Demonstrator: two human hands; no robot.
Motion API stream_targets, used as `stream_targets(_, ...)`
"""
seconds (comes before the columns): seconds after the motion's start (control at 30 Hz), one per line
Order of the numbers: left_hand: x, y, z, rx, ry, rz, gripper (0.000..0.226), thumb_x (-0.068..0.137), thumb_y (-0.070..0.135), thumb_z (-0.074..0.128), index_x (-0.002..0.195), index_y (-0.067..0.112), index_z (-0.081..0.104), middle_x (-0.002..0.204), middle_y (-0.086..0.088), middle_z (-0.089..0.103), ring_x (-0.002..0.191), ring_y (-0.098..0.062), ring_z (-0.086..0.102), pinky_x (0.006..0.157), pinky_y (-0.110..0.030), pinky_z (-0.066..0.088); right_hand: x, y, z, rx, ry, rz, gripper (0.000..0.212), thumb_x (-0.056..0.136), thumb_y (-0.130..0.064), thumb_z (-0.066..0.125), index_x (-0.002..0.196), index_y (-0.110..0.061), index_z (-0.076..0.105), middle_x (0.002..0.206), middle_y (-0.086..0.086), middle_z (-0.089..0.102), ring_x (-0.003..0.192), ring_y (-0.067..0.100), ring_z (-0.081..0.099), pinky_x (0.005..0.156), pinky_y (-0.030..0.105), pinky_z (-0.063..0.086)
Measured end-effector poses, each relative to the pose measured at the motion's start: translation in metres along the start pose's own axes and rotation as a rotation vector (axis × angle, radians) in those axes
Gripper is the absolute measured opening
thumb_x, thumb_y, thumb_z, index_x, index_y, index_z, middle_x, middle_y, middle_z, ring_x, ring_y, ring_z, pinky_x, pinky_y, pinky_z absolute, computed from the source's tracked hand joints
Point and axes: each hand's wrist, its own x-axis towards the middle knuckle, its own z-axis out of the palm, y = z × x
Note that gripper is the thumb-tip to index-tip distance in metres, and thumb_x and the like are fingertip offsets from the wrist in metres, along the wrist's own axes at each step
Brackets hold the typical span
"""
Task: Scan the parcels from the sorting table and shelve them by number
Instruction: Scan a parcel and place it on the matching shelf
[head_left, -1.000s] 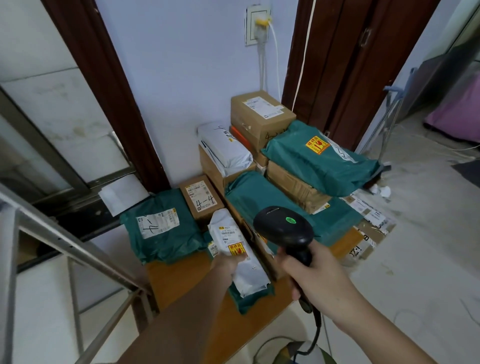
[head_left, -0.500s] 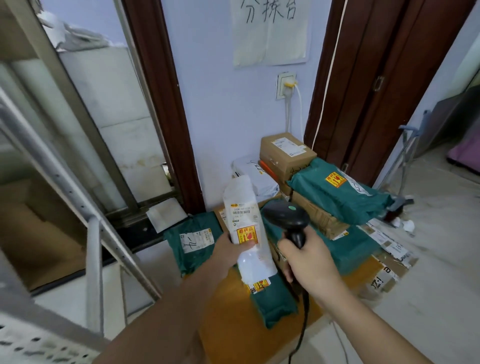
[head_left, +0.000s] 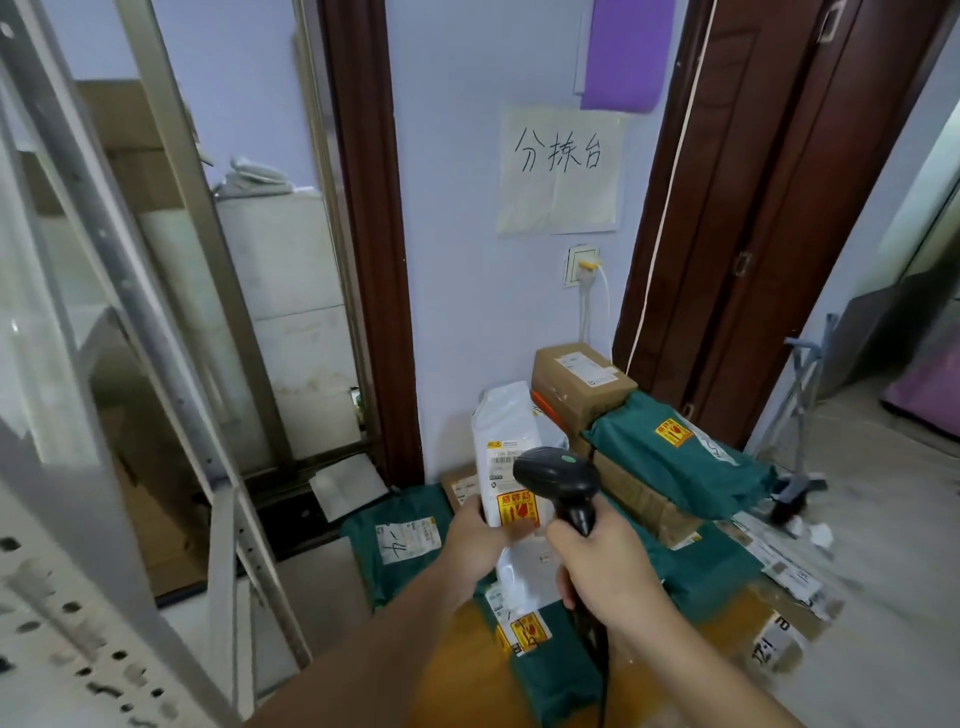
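My left hand (head_left: 475, 535) grips a white plastic mailer parcel (head_left: 506, 441) and holds it upright above the wooden sorting table (head_left: 457, 670). Its printed label and a red-and-yellow sticker face me. My right hand (head_left: 602, 566) grips the handle of a black barcode scanner (head_left: 558, 475), whose head sits right in front of the parcel's label. Under my hands lies a green mailer (head_left: 545, 660) with a similar sticker. More parcels are piled on the table: a green mailer (head_left: 400, 540) at the left, a green mailer (head_left: 675, 457) over cardboard boxes, and a brown box (head_left: 582, 379) on top.
A grey metal shelving frame (head_left: 119, 322) stands close at the left. A handwritten paper sign (head_left: 561, 171) hangs on the wall above a socket with a white cable. Dark wooden door frames flank the wall. Flattened cardboard (head_left: 789, 618) lies beside the table at the right.
My left hand has lifted the white parcel off the table and stood it upright. My right hand has brought the scanner up in front of its label. My view has tilted upward.
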Motion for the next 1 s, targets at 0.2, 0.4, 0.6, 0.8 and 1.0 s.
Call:
stream_targets(0.2,-0.007,0.002,-0.003,-0.012,-0.018,0.000,0.042,0.079,0.025,0.093,0.117,0.027,0.074,0.104,0.010,0.081,0.103,-0.013,0.075,0.097,-0.042,0.060,-0.011,-0.004,0.002,0.019,0.034,0.005,0.011,0.074,-0.031,0.060,0.084,-0.033,0.054,0.052,-0.006,0.057,0.053,0.025,0.061,0.058,0.036,0.049)
stream_targets(0.4,-0.014,0.003,-0.007,-0.010,-0.024,-0.016,0.045,0.079,0.029,0.093,0.119,0.032,0.072,0.109,0.009,0.080,0.108,-0.018,0.073,0.103,-0.051,0.057,-0.022,-0.009,0.008,0.011,0.056,0.042,0.006,0.087,-0.021,0.062,0.085,-0.024,0.057,0.053,0.001,0.058,0.050,0.023,0.060,0.063,0.044,0.054)
stream_targets(0.6,-0.025,0.004,-0.011,-0.013,-0.023,-0.020,0.038,0.082,0.031,0.091,0.115,0.032,0.072,0.106,0.009,0.080,0.106,-0.017,0.074,0.100,-0.049,0.059,-0.035,-0.019,0.020,0.098,0.058,0.091,0.007,0.091,-0.015,0.059,0.090,-0.008,0.055,0.046,0.005,0.052,0.039,0.022,0.054,0.047,0.031,0.046)
stream_targets(0.8,-0.029,0.002,-0.015,-0.016,-0.039,-0.019,0.039,0.083,0.029,0.090,0.116,0.029,0.071,0.108,0.007,0.080,0.106,-0.017,0.074,0.100,-0.048,0.060,-0.040,-0.021,0.025,0.056,0.093,0.093,0.008,0.086,-0.026,0.062,0.086,-0.019,0.058,0.061,0.008,0.059,0.055,0.025,0.060,0.065,0.049,0.056)
stream_targets(1.0,-0.029,0.001,-0.022,-0.018,-0.052,-0.038,0.042,0.080,0.032,0.092,0.116,0.029,0.072,0.107,0.006,0.081,0.105,-0.020,0.075,0.098,-0.051,0.061,-0.050,-0.033,0.023,0.019,0.082,0.051,0.005,0.089,-0.018,0.059,0.089,-0.016,0.055,0.048,0.005,0.055,0.043,0.021,0.056,0.057,0.040,0.053)
